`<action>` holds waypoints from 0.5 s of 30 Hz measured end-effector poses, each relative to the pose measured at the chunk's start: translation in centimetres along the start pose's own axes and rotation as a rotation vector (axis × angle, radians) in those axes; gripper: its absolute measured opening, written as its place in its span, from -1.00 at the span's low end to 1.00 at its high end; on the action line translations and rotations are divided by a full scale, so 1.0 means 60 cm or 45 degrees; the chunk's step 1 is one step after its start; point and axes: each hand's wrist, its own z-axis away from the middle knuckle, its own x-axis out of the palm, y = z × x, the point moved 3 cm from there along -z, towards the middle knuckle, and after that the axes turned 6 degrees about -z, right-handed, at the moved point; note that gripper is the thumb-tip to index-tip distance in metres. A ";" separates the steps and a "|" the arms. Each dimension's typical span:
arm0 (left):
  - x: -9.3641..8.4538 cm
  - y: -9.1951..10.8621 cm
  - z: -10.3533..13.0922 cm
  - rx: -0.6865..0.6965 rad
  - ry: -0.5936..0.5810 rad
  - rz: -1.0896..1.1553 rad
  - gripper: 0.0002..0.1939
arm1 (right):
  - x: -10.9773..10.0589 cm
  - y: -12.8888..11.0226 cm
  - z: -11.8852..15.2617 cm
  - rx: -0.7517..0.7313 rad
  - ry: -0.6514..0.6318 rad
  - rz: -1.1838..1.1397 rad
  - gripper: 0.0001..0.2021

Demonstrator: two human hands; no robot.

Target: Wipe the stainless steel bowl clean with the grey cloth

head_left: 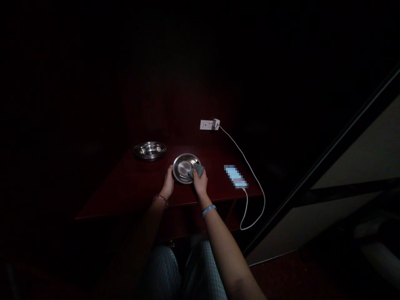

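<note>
My left hand [168,183] grips the left rim of a shiny round metal bowl [184,167], which is tilted so its inside faces me. In my right hand [200,182] a grey cloth [196,170] is bunched up and pressed against the bowl's right inner side. The fingers of my left hand are partly hidden behind the bowl. Farther back on the left, more metal bowls [150,151], seemingly stacked, rest on the dark red table [125,187].
A phone [236,177] with a blurred screen lies on the table's right side. Its white charging cable [264,196] hangs past the table's edge and runs up to a plug in the wall socket [206,124]. A slanted dark frame [312,146] stands at the right.
</note>
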 end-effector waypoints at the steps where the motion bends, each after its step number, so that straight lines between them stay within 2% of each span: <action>1: 0.000 0.000 0.000 0.004 0.001 -0.001 -0.69 | 0.000 0.000 0.000 -0.002 -0.003 0.004 -0.75; 15: -0.007 -0.006 -0.006 0.067 -0.022 -0.009 -0.72 | 0.000 -0.005 0.002 -0.034 0.001 0.031 -0.80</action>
